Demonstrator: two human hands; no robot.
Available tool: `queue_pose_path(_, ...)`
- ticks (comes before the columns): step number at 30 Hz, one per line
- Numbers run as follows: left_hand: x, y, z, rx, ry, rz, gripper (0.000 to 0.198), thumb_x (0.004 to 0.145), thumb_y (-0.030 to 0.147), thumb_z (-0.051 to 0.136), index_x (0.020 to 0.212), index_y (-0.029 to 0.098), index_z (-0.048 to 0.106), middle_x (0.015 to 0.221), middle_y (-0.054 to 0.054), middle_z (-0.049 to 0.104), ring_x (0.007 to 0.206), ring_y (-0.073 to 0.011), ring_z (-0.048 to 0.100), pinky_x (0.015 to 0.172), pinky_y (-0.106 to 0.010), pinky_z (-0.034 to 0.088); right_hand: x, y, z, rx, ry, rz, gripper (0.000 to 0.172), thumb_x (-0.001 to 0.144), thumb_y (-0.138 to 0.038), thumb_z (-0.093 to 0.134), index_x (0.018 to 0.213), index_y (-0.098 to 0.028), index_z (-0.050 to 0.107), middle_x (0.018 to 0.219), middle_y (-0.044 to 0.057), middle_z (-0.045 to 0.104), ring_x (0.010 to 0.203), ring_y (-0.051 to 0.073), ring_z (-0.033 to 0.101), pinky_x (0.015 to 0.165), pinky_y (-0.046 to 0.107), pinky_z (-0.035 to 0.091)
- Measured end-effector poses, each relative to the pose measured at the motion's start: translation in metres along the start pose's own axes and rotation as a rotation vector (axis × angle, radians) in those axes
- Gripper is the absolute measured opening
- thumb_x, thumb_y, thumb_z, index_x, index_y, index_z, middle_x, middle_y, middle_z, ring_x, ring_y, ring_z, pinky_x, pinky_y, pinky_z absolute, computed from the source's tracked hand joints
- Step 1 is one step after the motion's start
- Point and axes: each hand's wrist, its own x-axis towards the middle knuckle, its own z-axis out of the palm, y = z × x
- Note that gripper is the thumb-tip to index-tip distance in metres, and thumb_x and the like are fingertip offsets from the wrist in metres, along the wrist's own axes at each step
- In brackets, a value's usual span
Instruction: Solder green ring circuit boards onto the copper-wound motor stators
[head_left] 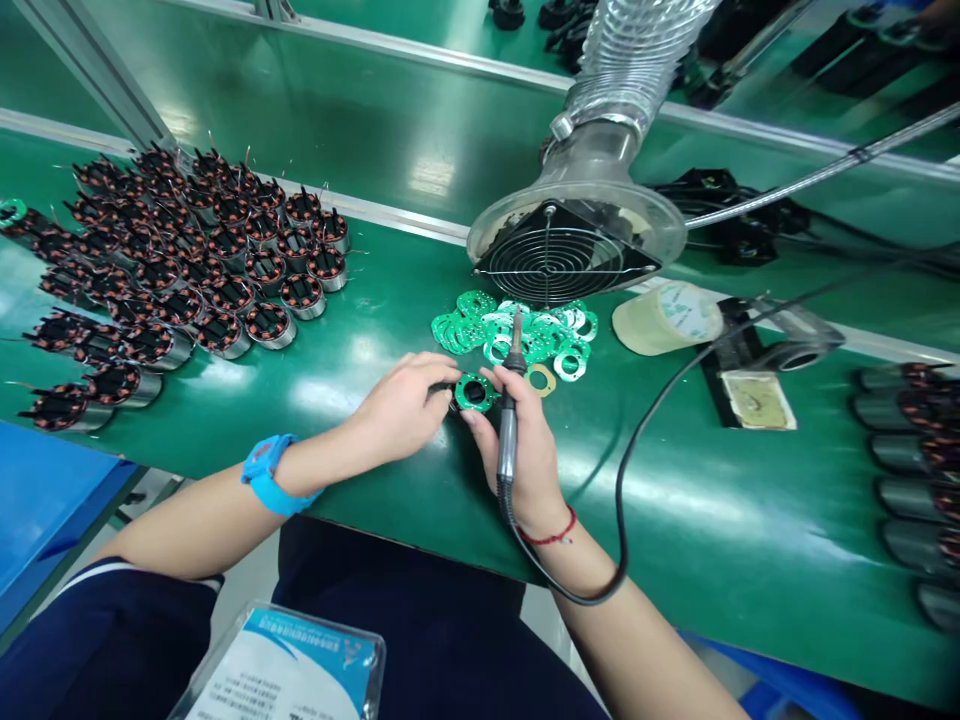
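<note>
My right hand [531,450] is closed around a soldering iron [508,430], its tip pointing up and away from me. The thumb and fingertips of that hand also reach the right edge of a ring-shaped green circuit board [474,392] with a black centre. At the board's left side, my left hand [409,405] has its fingers curled in and pinching; what lies beneath the board is mostly hidden. Just beyond both hands lies a loose pile of green ring circuit boards [465,325], with a tan one [541,379] at its near edge.
Rows of copper-wound motor stators [225,335] stand at the left. A fume extractor hood [555,250] hangs over the board pile. To the right are a yellowish tub [652,318], a soldering iron stand with sponge [757,400] and more stators [907,450]. The iron's cable [621,500] loops over my right forearm.
</note>
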Motion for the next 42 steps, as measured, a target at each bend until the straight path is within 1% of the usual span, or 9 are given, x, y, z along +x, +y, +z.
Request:
queue_pose_path(6,0.009,-0.011,-0.004,-0.374,-0.135,-0.160,0.030,0.077,0.008,0.053,0.100,0.017,0.071,0.130,-0.010,0.063,0.124,-0.0249,0.057,0.105,-0.045,0.047,0.003,0.003,0.000,0.020,0.003,-0.004,0.047,0.090,-0.038,0.061,0.133,-0.026,0.046,0.123,0.010,0.065,0.116,0.026,0.062,0.098,0.047,0.052)
queue_pose_path(12,0.006,-0.014,-0.004,-0.005,-0.121,0.202,0.065,0.079,0.017,0.061,0.140,0.013,0.040,0.149,-0.019,0.039,0.139,-0.0316,0.037,0.114,-0.052,0.035,0.004,-0.005,-0.032,0.021,0.108,0.057,0.047,0.090,-0.035,0.060,0.133,-0.023,0.046,0.125,0.012,0.065,0.118,0.025,0.061,0.103,0.047,0.048)
queue_pose_path(17,0.009,-0.015,0.006,0.252,-0.270,0.304,0.059,0.085,0.018,0.061,0.140,0.019,0.039,0.138,-0.016,0.051,0.126,-0.0319,0.049,0.104,-0.051,0.042,0.018,0.022,-0.083,-0.211,0.340,0.110,0.043,0.091,-0.036,0.054,0.131,-0.019,0.051,0.120,0.014,0.067,0.114,0.028,0.063,0.103,0.048,0.045)
queue_pose_path(21,0.007,-0.011,0.004,0.262,-0.194,0.264,0.046,0.084,0.022,0.065,0.127,0.019,0.048,0.124,-0.014,0.058,0.116,-0.0288,0.055,0.099,-0.045,0.047,0.040,0.072,-0.111,-0.436,0.294,0.132,0.044,0.088,-0.039,0.048,0.123,-0.014,0.057,0.101,0.015,0.072,0.094,0.031,0.067,0.087,0.049,0.051)
queue_pose_path(25,0.013,-0.006,-0.018,0.212,0.037,0.103,0.044,0.081,0.023,0.067,0.121,0.020,0.048,0.118,-0.011,0.058,0.113,-0.0270,0.056,0.100,-0.044,0.046,0.048,0.098,-0.119,-0.269,0.135,0.270,0.046,0.086,-0.045,0.048,0.121,-0.016,0.058,0.080,0.008,0.072,0.066,0.025,0.067,0.062,0.039,0.053)
queue_pose_path(29,0.052,-0.004,-0.053,0.238,0.268,-0.030,0.042,0.079,0.025,0.066,0.117,0.018,0.047,0.117,-0.010,0.056,0.113,-0.0255,0.056,0.102,-0.043,0.044,0.039,0.093,-0.118,-0.150,0.200,0.256,0.044,0.088,-0.049,0.048,0.119,-0.020,0.059,0.088,0.009,0.075,0.073,0.026,0.072,0.065,0.037,0.056)
queue_pose_path(33,0.124,-0.005,-0.074,0.331,0.319,-0.155,0.041,0.080,0.021,0.067,0.114,0.014,0.048,0.117,-0.012,0.057,0.113,-0.0246,0.055,0.102,-0.040,0.044,0.036,0.090,-0.114,-0.037,0.285,0.192,0.046,0.089,-0.048,0.047,0.124,-0.020,0.057,0.098,0.011,0.076,0.081,0.027,0.074,0.070,0.038,0.059)
queue_pose_path(38,0.208,-0.001,-0.069,0.388,0.372,-0.172,0.045,0.082,0.018,0.068,0.122,0.011,0.049,0.126,-0.016,0.055,0.118,-0.0244,0.054,0.103,-0.040,0.044,0.044,0.107,-0.118,0.006,0.338,0.228,0.057,0.088,-0.056,0.046,0.133,-0.022,0.048,0.110,0.012,0.075,0.091,0.030,0.074,0.072,0.042,0.061)
queue_pose_path(42,0.236,0.002,-0.051,0.409,0.332,-0.219,0.037,0.092,0.032,0.061,0.125,0.016,0.055,0.129,-0.011,0.056,0.114,-0.0245,0.058,0.097,-0.047,0.050,0.045,0.118,-0.130,-0.047,0.440,0.297,0.064,0.083,-0.063,0.045,0.129,-0.020,0.052,0.105,0.013,0.075,0.093,0.033,0.073,0.073,0.044,0.060)
